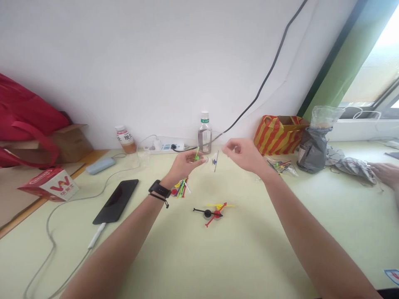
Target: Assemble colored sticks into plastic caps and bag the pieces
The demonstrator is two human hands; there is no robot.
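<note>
My left hand (183, 166), with a dark watch on its wrist, is closed around a green plastic arrow spinner (197, 154). A small clear round piece shows at its fingertips. Just right of these fingertips is a blue arrow spinner (215, 161); whether it hangs or rests on something I cannot tell. My right hand (243, 153) is raised beside it, thumb and fingertips pinched together; what they hold, if anything, is too small to make out. Nearer me on the table lie a black arrow spinner (207, 214), a red one (217, 214) and a yellow one (220, 206), close together.
Loose coloured arrows (181, 187) lie by my left wrist. A plastic bag of parts (282, 166) is beyond my right forearm. Bottles, a power strip (168, 148) and a striped bag (277, 135) line the wall. A phone (116, 201) charges left. Another person's hand (385, 172) is far right.
</note>
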